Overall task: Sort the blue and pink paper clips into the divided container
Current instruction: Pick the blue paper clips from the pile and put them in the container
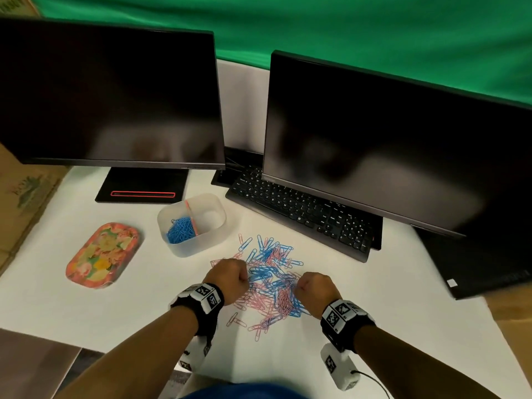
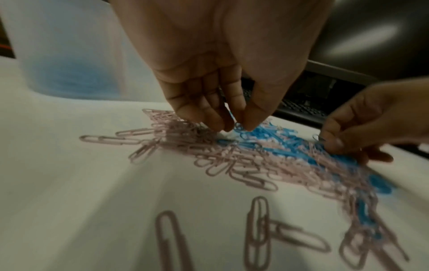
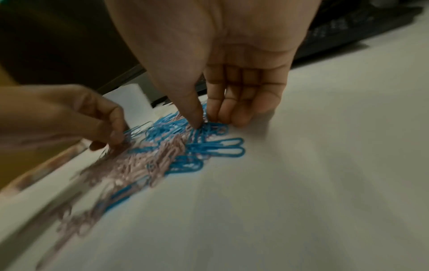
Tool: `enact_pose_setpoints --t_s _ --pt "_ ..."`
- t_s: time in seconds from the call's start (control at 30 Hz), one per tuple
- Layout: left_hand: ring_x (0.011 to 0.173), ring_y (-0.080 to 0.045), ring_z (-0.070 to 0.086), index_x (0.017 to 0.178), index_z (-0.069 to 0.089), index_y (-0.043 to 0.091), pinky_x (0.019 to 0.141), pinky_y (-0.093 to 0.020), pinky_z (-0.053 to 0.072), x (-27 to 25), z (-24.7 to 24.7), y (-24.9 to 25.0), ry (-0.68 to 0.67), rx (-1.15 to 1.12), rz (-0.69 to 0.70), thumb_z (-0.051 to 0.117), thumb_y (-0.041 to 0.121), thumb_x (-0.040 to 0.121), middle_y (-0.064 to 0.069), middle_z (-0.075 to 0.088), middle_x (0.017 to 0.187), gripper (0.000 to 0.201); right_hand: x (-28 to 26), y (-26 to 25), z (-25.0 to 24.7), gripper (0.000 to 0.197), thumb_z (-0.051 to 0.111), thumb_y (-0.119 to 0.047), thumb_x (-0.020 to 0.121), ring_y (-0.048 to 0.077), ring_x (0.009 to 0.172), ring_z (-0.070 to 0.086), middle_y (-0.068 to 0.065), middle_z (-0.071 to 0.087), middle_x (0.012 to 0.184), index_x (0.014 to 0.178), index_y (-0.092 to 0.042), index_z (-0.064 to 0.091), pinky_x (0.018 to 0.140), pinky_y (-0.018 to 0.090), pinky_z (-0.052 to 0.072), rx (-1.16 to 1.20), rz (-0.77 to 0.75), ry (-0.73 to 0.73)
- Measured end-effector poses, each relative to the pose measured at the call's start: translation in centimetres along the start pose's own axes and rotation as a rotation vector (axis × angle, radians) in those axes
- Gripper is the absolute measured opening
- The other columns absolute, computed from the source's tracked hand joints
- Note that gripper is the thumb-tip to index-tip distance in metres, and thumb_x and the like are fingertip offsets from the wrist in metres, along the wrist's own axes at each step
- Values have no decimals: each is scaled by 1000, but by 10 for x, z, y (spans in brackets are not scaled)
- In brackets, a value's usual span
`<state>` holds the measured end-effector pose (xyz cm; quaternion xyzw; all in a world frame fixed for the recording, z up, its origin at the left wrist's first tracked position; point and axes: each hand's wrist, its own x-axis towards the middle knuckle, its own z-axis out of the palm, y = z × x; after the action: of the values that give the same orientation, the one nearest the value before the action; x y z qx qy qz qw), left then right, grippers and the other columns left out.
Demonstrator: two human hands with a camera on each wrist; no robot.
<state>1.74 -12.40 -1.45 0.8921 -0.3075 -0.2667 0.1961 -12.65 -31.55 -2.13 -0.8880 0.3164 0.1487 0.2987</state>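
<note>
Paper clips (image 1: 270, 280) under both hands; keyboard (image 1: 302, 214) lettering unreadable.

In the head view, the fingertips of the left hand (image 1: 230, 279) and the right hand (image 1: 313, 289) were hidden behind their own knuckles, above the mixed heap of blue and pink wire paper clips (image 1: 270, 283). In the left wrist view, the translucent white plastic divided container (image 2: 69, 55) behind the heap was blurred, and the blue clips inside it were reduced to a smear. The near pink clips (image 2: 257, 234) were cut off by the bottom edge. In the right wrist view, the heap's near-left part (image 3: 76, 220) was streaked by blur. What exactly was pinched by either hand could not be told.
</note>
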Motion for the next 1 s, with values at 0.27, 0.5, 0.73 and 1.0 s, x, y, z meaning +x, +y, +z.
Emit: enact_pose_setpoints --t_s 0.27,0.5,0.73,1.0 --pt "62 -11 60 83 70 20 65 -20 46 -1 -14 -11 50 -438 -87 63 6 76 8 66 69 17 5 8 -11 17 61 -13 82 11 71 60 -8 69 71 75 -19 75 68 17 46 261 -3 2" --pt "64 -20 55 102 67 0 62 -28 47 5 -18 -12 -51 -988 -303 53 -3 88 -13 61 77 20 10 6 -23 18 52 6 83 18 50 54 7 62 64 89 -5 64 48 24 43 737 107 -39" --pt "85 -12 62 90 73 15 73 -26 46 2 -25 -8 -1 -966 -239 58 10 90 0 72 91 16 14 1 -24 17 53 -5 92 22 56 56 10 59 68 81 -7 65 53 29 48 818 106 -57" --pt "95 -17 60 81 71 -1 85 -27 41 4 -32 -3 164 -943 -170 59 3 85 -1 66 102 13 13 -4 -24 21 58 -8 90 23 61 58 8 58 64 71 -11 64 55 28 49 760 56 -17"
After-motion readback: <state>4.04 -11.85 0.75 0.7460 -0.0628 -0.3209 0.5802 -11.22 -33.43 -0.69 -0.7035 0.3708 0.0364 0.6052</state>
